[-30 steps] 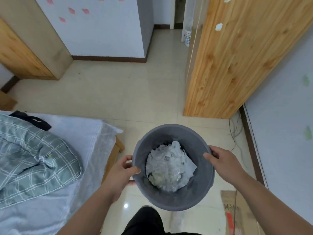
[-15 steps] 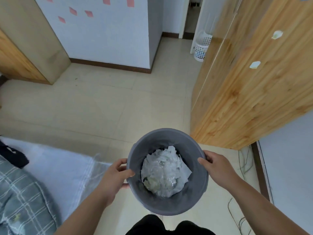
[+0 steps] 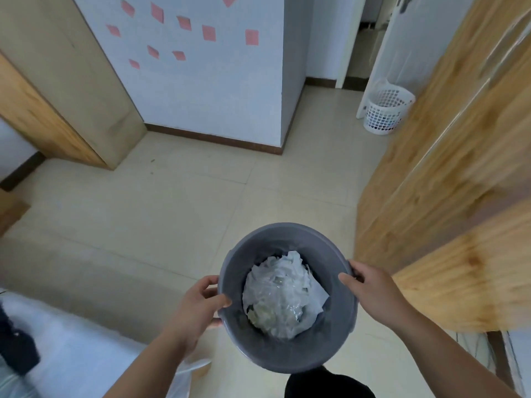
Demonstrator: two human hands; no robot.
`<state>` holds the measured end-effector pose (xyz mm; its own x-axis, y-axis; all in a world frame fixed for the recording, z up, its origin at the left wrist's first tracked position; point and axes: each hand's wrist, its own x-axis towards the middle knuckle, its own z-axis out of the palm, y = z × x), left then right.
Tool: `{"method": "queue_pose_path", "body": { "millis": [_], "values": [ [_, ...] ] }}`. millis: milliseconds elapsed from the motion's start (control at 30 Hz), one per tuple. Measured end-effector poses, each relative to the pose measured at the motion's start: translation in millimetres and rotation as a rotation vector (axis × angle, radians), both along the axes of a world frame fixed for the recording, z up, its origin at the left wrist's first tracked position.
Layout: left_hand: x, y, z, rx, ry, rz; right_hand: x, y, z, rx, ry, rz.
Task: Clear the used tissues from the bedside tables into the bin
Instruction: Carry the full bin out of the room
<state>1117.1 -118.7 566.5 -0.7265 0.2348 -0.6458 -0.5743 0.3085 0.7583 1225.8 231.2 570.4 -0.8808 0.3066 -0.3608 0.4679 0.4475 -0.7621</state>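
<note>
A round grey bin (image 3: 330,349) is held off the floor in front of me, low in the head view. Crumpled white tissues and clear plastic (image 3: 283,294) fill its bottom. My left hand (image 3: 198,305) grips the bin's left rim with the thumb inside. My right hand (image 3: 370,288) grips the right rim the same way. No bedside table is in view.
A bed corner with white sheet (image 3: 71,349) lies at lower left. A wooden wardrobe (image 3: 445,196) stands close on the right. A white mesh basket (image 3: 383,110) sits by a doorway at the back. Beige tiled floor (image 3: 172,202) stretches ahead; a wall with pink notes (image 3: 201,81) stands beyond.
The view has lifted and moved forward: the bed and plaid quilt slid out at lower left, and the wall and white basket came into view. Both hands keep hold of the bin.
</note>
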Motion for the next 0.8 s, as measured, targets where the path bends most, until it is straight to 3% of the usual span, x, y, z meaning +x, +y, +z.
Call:
{"method": "queue_pose_path", "body": {
  "millis": [333, 533, 800],
  "values": [
    [-179, 42, 5, -0.031, 0.012, 0.184, -253, 63, 12, 0.038, 0.001, 0.192],
    [-289, 42, -7, -0.006, 0.008, 0.274, -392, 62, 9, 0.047, -0.05, 0.244],
    [-479, 13, -22, 0.025, -0.025, 0.242, -569, 31, -5, 0.053, -0.075, 0.215]
  ]
}}
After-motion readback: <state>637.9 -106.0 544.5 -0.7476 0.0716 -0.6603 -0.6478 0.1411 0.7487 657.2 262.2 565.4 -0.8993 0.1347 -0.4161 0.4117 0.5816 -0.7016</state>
